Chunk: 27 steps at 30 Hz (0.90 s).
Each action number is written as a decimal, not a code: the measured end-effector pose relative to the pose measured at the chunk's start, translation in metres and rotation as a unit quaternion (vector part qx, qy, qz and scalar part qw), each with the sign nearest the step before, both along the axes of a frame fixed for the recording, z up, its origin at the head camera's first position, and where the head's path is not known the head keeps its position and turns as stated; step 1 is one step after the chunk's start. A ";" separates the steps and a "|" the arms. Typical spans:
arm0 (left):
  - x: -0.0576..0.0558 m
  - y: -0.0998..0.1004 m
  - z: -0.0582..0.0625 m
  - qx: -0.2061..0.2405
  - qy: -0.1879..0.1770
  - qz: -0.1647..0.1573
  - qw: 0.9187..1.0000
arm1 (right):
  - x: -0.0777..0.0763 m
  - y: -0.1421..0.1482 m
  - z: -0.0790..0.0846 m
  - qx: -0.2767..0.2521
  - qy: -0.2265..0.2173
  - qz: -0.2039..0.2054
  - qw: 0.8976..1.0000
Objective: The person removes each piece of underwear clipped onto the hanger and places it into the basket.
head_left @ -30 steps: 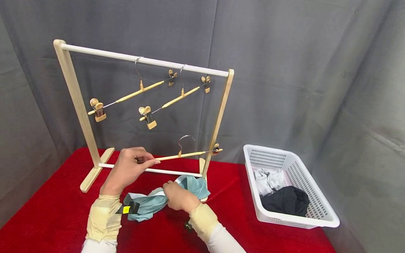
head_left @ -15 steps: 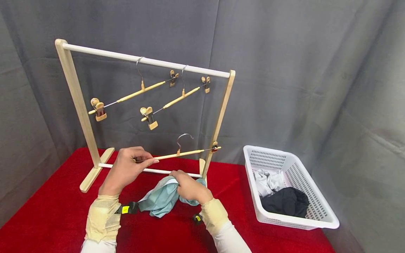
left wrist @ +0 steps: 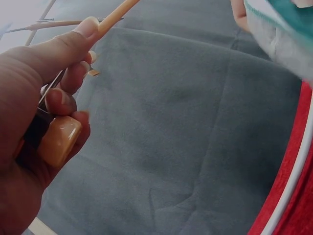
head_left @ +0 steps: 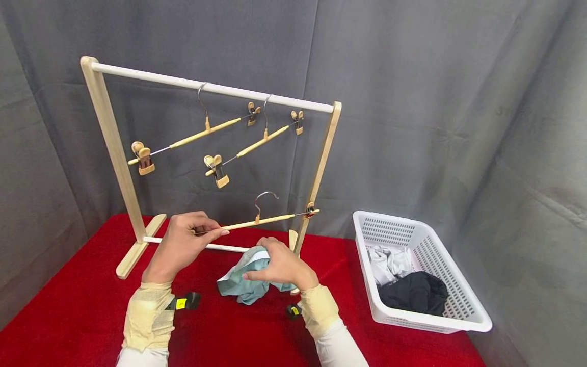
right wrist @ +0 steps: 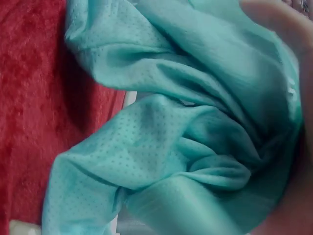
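Note:
My left hand [head_left: 183, 244] pinches the left part of a clip hanger [head_left: 275, 219] whose metal hook points up. In the left wrist view, the near clip [left wrist: 61, 139] sits under the curled fingers, with the thumb along the wooden bar. The far clip [head_left: 311, 210] overlaps the rack's right post. Just below the hanger, my right hand [head_left: 286, 262] holds a teal garment [head_left: 243, 280] with a whitish band at its top, thumb in front and fingers behind. Loose folds of its dotted fabric [right wrist: 142, 132] hang down in the right wrist view.
Two more clip hangers [head_left: 197, 136] hang from the white rail [head_left: 151, 76] of a wooden rack. A white basket [head_left: 367, 285] on the right holds a pale grey cloth [head_left: 390, 262] and a black cloth [head_left: 415, 293]. Red cloth [head_left: 220, 341] covers the table; grey curtain stands behind.
My right hand has lifted the teal garment up and to the right, closer under the hanger, and its thumb has spread. The left hand stays nearly still; the hanger's far end has risen slightly.

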<state>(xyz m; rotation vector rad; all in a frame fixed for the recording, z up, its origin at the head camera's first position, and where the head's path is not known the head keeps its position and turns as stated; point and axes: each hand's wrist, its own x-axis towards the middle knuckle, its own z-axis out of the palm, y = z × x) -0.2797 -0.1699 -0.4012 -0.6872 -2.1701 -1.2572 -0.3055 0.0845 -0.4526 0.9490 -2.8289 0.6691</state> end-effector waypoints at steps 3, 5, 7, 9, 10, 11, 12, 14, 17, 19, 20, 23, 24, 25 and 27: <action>0.000 0.000 0.000 0.004 -0.002 -0.003 1.000 | -0.001 0.004 0.002 -0.006 0.000 0.006 1.000; 0.000 0.000 0.000 0.007 -0.004 -0.005 1.000 | -0.001 0.007 0.004 -0.010 -0.003 0.017 1.000; 0.001 0.001 0.002 0.007 -0.003 -0.006 1.000 | -0.001 0.009 0.007 -0.007 -0.001 0.025 1.000; 0.003 0.002 0.004 0.005 -0.006 -0.003 1.000 | 0.000 0.012 0.011 -0.010 -0.005 0.032 0.999; 0.005 0.003 0.006 0.006 -0.009 -0.001 1.000 | 0.000 0.013 0.013 -0.013 -0.008 0.034 0.999; 0.007 0.004 0.008 0.007 -0.012 0.001 1.000 | 0.001 0.015 0.016 -0.015 -0.009 0.035 0.999; 0.010 0.005 0.011 0.008 -0.012 0.001 1.000 | 0.002 0.016 0.018 -0.018 -0.011 0.033 0.999; 0.016 0.006 0.017 0.010 -0.012 0.002 1.000 | 0.003 0.019 0.021 -0.024 -0.016 0.028 0.999; 0.022 0.007 0.022 0.010 0.002 -0.007 1.000 | 0.003 0.024 0.025 -0.030 -0.018 0.015 0.999; 0.020 0.006 0.021 0.008 0.003 -0.008 1.000 | 0.003 0.028 0.027 -0.033 -0.014 0.003 0.999; 0.018 0.005 0.018 0.008 0.002 -0.008 1.000 | 0.004 0.029 0.029 -0.034 -0.014 -0.002 0.999; 0.009 0.003 0.010 0.008 -0.005 -0.004 1.000 | 0.004 0.034 0.032 -0.038 -0.015 -0.014 0.999; 0.006 0.003 0.007 0.009 -0.006 -0.003 1.000 | 0.004 0.036 0.032 -0.038 -0.014 -0.017 0.999; 0.003 0.002 0.004 0.009 -0.003 -0.005 1.000 | 0.003 0.038 0.033 -0.039 -0.012 -0.018 0.999; 0.000 0.001 0.001 0.009 0.011 -0.011 1.000 | 0.003 0.042 0.033 -0.040 -0.008 -0.016 0.999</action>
